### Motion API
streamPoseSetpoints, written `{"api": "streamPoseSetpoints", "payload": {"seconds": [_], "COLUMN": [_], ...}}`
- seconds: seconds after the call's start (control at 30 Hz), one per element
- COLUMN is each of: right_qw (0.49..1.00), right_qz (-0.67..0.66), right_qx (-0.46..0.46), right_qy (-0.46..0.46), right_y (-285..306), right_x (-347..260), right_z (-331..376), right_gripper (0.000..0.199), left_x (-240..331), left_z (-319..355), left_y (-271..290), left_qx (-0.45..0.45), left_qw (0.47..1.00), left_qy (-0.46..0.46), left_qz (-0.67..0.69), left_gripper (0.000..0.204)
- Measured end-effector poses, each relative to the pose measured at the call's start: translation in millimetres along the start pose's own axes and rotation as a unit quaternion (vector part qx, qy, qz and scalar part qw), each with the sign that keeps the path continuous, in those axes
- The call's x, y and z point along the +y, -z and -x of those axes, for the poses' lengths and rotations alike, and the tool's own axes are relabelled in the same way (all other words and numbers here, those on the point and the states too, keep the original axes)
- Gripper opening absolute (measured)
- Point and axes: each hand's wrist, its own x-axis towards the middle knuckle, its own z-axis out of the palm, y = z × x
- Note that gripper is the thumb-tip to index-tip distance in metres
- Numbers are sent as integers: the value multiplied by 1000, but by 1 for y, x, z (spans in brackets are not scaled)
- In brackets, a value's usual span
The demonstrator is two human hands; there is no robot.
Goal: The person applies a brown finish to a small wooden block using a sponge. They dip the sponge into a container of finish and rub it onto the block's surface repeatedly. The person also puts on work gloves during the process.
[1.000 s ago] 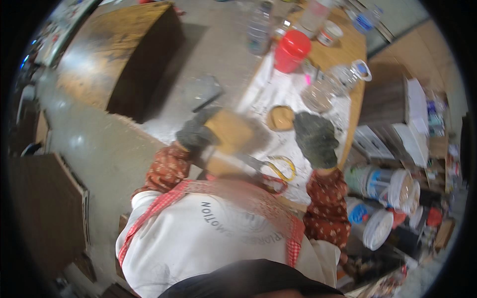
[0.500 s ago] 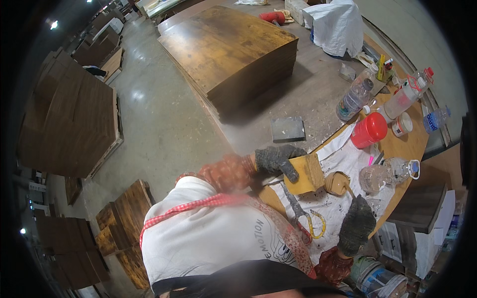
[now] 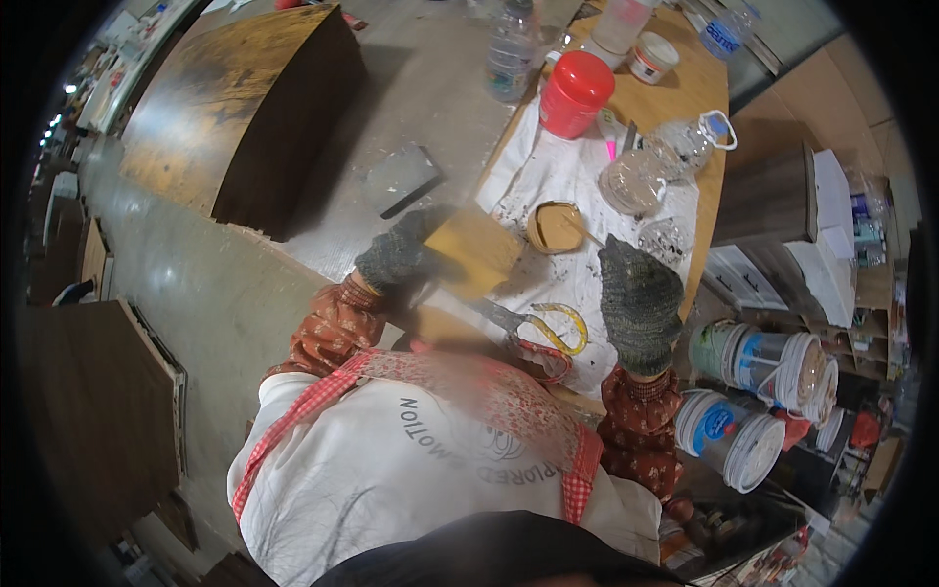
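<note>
My left hand (image 3: 399,254), in a dark grey knit glove, is closed on the edge of a yellow block (image 3: 476,252) that looks like a sponge; it is blurred by motion. My right hand (image 3: 641,305), gloved alike, pinches a thin stick (image 3: 585,231) whose far end reaches the rim of a small open jar of tan paste (image 3: 556,227). The jar stands on a stained white cloth (image 3: 511,168), between my two hands. Nearer my body lie scissors (image 3: 559,331) with yellow and red handles. A grey flat block (image 3: 403,180) rests beyond my left hand.
A tall stack of brown wood-grain panels (image 3: 220,103) stands at the far left of the table. Beyond the jar are a red lidded tub (image 3: 577,95), a clear bottle (image 3: 513,54) and a plastic bottle on its side (image 3: 634,181). Buckets (image 3: 748,362) stand at the right.
The view has turned, so the table things appear further left. My left hand still holds the yellow block, now more tilted and blurred. The right hand's stick still meets the jar.
</note>
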Motion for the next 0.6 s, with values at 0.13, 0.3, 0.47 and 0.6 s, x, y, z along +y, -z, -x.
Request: {"api": "streamPoseSetpoints", "payload": {"seconds": [0.13,0.3,0.47,0.6], "right_qw": [982,991,975,934], "right_qz": [-176,-131,-92,-194], "right_qx": [63,23,196,292], "right_qy": [18,9,38,64], "right_y": [-21,-3,14,-5], "right_x": [6,2,-9,-10], "right_z": [4,6,1,-2], "right_gripper": [40,40,31,30], "left_x": [16,23,16,14], "left_z": [-4,-10,-11,-13], "left_y": [-10,-9,-11,-11], "left_qx": [31,21,35,37], "left_qw": [988,991,990,992], "left_qy": [81,103,82,98], "left_qz": [125,83,108,71], "left_gripper": [47,69,55,58]}}
